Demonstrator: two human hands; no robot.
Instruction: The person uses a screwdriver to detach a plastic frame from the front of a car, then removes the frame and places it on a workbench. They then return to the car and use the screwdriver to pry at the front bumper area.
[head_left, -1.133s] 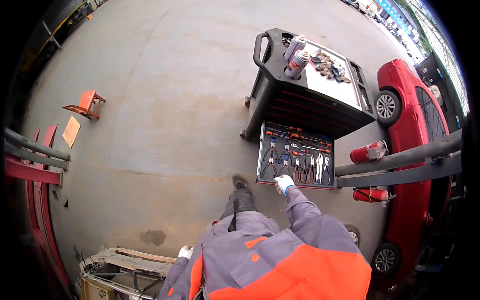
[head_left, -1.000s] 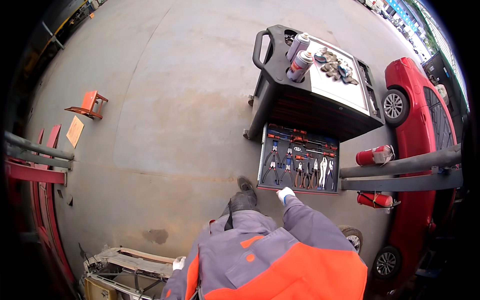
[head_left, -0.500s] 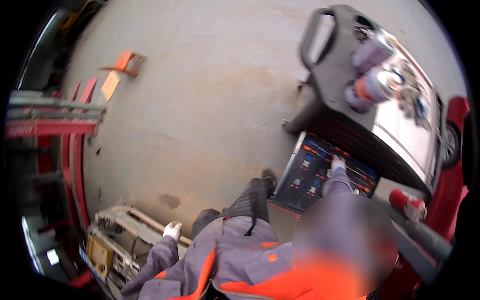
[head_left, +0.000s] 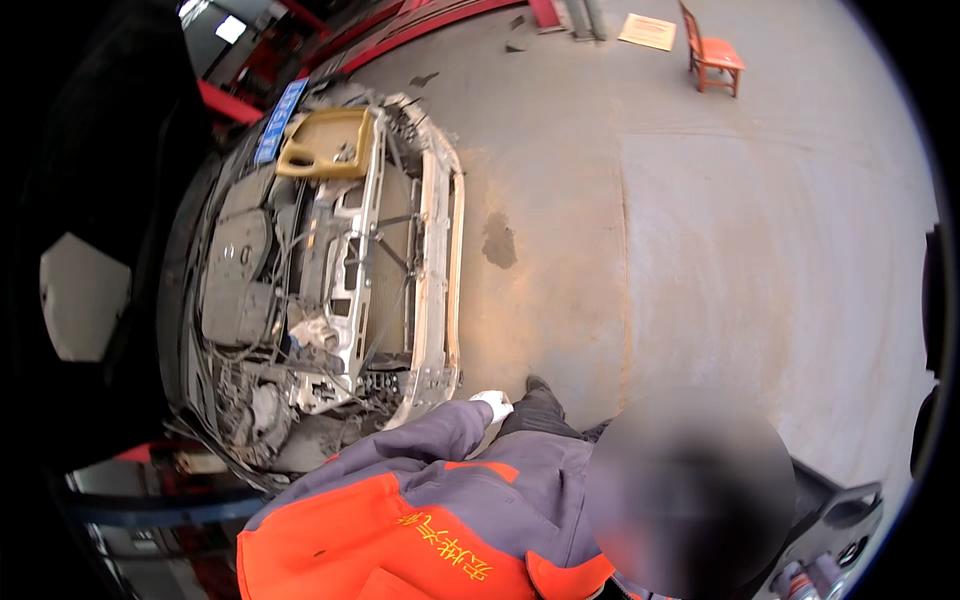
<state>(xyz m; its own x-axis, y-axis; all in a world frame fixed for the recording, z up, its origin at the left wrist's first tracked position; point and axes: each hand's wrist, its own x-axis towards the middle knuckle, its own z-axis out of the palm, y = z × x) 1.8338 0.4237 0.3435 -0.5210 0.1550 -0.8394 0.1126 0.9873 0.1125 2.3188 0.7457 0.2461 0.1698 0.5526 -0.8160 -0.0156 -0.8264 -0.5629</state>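
My left hand (head_left: 495, 403), in a white glove, hangs low beside my dark trouser leg (head_left: 538, 412), just off the front corner of a stripped car front. It shows small and from above, and its fingers are mostly hidden. My right hand is not visible; a blurred patch covers that side of my body. The opened car front (head_left: 345, 290) to the left has its engine and bare frame exposed. A yellowish plastic tray (head_left: 328, 142) with small parts rests across its far end, near a blue plate (head_left: 280, 122).
The pale front crossbar (head_left: 440, 260) of the car borders the floor. Ahead, an orange-red chair (head_left: 715, 58) stands near a flat yellowish board (head_left: 648, 31) on the floor. Red lift beams (head_left: 430, 30) run along the back. Part of a tool cart (head_left: 850, 505) with spray cans shows at lower right.
The view has swung left from the tool cart to the car front. My right hand, earlier in the open tool drawer, has left view. My left hand now hangs by my leg.
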